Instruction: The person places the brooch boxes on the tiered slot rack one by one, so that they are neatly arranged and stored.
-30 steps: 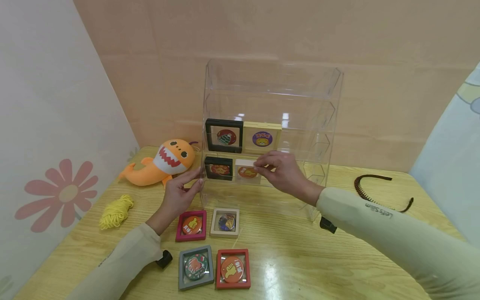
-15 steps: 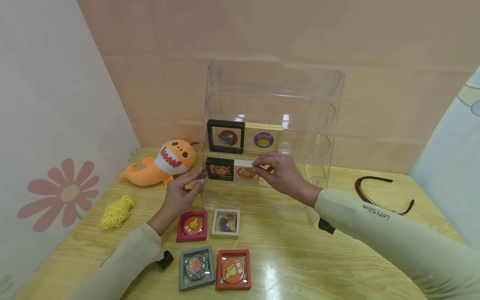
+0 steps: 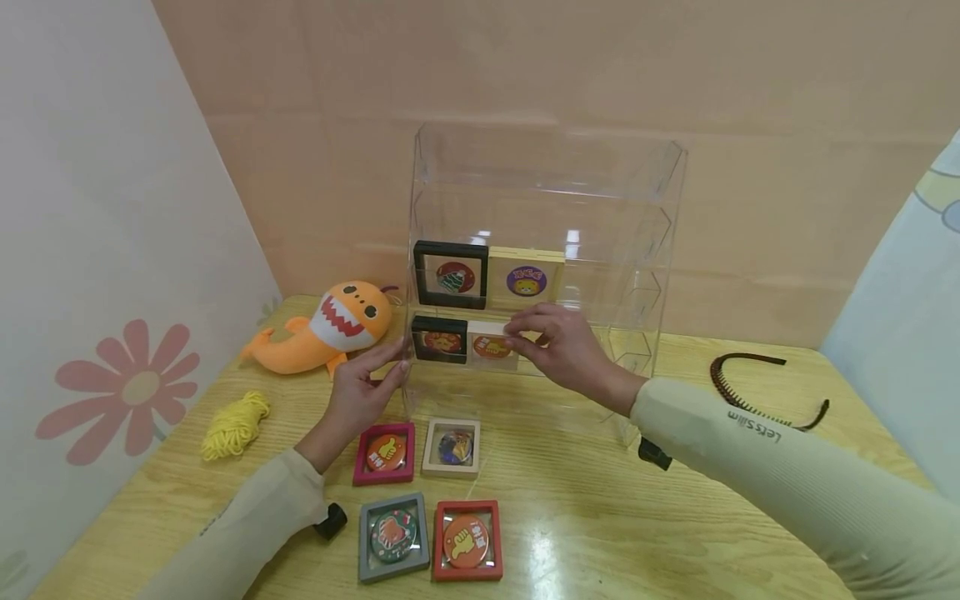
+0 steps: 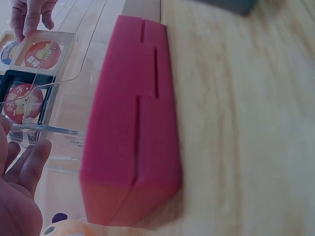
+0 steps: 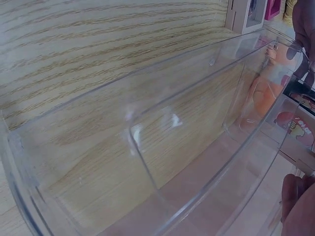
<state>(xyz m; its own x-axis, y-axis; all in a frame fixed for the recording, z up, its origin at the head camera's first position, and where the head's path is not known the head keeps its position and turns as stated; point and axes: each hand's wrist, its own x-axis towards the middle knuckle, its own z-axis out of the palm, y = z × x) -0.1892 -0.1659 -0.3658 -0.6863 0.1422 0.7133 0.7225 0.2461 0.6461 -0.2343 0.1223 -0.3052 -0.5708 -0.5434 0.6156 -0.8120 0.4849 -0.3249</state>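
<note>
A clear acrylic tiered rack [image 3: 609,187] stands on the table. My left hand [image 3: 358,400] grips its left side edge, thumb in front. On a lower tier, my right hand [image 3: 562,346] pinches the right side of a white square frame [image 3: 480,328] holding a red thumbs-up badge. That frame stands upright beside a small black frame [image 3: 439,340], with no clear gap between them. One tier up are a larger black frame [image 3: 450,275] and a pale yellow frame [image 3: 525,279]. In the right wrist view, the right hand [image 5: 300,206] shows only partly.
Before the rack lie a magenta frame [image 3: 384,452], a cream frame [image 3: 452,447], a grey frame [image 3: 393,537] and a red frame [image 3: 467,540]. An orange plush shark [image 3: 330,327] and yellow yarn [image 3: 236,425] are left; a brown headband [image 3: 723,379] is right.
The right hand has slid the white frame slightly left, closing the narrow gap to the small black frame. My left hand keeps its place on the rack.
</note>
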